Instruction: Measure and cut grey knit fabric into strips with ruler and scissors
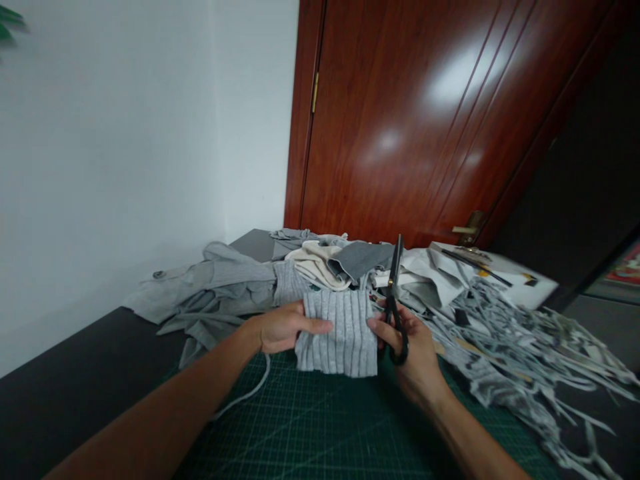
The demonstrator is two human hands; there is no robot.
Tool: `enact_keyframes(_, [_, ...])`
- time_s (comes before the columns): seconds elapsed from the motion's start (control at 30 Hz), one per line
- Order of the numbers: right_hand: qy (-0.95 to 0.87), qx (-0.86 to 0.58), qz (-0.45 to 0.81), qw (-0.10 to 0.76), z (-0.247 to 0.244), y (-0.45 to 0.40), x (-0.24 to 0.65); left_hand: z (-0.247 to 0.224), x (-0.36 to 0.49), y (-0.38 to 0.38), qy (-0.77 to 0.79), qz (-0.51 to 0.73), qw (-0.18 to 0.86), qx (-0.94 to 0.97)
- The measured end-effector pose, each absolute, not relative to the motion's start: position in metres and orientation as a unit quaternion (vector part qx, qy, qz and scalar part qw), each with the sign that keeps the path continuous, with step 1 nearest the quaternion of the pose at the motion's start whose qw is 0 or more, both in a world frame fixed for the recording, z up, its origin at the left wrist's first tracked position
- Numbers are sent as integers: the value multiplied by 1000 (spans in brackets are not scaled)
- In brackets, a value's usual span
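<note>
A piece of light grey ribbed knit fabric (340, 340) is stretched between my two hands above the green cutting mat (320, 427). My left hand (287, 327) grips its left edge, thumb lying on the front. On the right edge, my right hand (407, 343) pinches the cloth between thumb and fingers. That same hand also holds black-handled scissors (394, 293), their blades pointing up and away from the fabric. Whether the blades are fully closed is hard to see, though they look together. Some fingers of both hands are hidden behind the cloth.
Heaped grey garments (225, 277) lie at the back left. Cream cloth (315, 263) and a dark grey piece (363, 260) are behind the hands. Many thin fabric strips (515, 333) spread over the right side. A wooden door (400, 133) stands behind the table.
</note>
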State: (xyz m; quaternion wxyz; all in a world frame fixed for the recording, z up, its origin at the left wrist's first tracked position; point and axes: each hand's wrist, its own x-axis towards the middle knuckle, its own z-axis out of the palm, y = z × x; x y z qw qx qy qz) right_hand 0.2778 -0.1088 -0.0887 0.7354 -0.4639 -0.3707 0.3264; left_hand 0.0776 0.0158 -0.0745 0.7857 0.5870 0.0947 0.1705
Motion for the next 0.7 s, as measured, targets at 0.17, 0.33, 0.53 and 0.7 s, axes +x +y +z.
enact_keyframes(0.17, [-351, -465, 290, 760, -83, -108, 291, -80, 75, 38, 135, 253, 763, 579])
enact_keyframes(0.33, [-341, -477, 265, 765, -83, -106, 302, -76, 65, 53, 188, 267, 738, 591])
enact_keyframes(0.53, [-365, -504, 278, 732, -81, -109, 297, -71, 91, 11, 206, 268, 700, 629])
enact_keyframes(0.7, [-419, -486, 331, 691, -81, -113, 280, -76, 129, -42, 178, 253, 689, 656])
